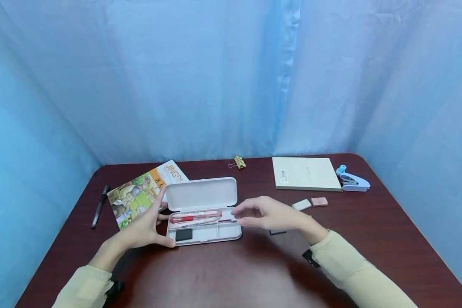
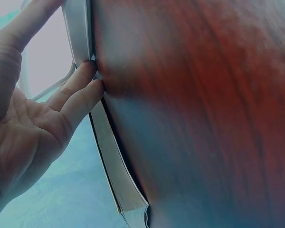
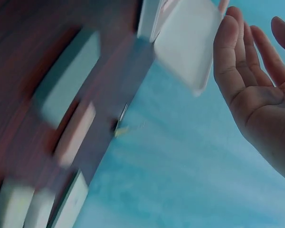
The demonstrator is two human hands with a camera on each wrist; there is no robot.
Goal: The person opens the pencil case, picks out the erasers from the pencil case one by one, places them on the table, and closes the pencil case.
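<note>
An open white pencil case (image 1: pixel 204 224) lies at the table's middle, its lid (image 1: pixel 200 193) tipped back. Red and pink pens (image 1: pixel 194 217) and a black eraser (image 1: pixel 183 234) lie in the tray. My left hand (image 1: pixel 148 224) rests against the case's left end with fingers spread and the thumb at the front left corner. In the left wrist view its fingertips (image 2: pixel 88 83) touch the case's edge (image 2: pixel 78 28). My right hand (image 1: pixel 254 214) hovers at the case's right end, fingers relaxed; the right wrist view shows its palm (image 3: pixel 256 80) empty beside the blurred case (image 3: pixel 185 38).
A colourful booklet (image 1: pixel 142 194) and a black pen (image 1: pixel 99 206) lie at the left. At the back lie a binder clip (image 1: pixel 238 161), a cream notepad (image 1: pixel 305 173) and a blue stapler (image 1: pixel 352 180). Two erasers (image 1: pixel 309 203) lie right of the hand. Blue curtains surround the dark red table (image 1: pixel 231 273).
</note>
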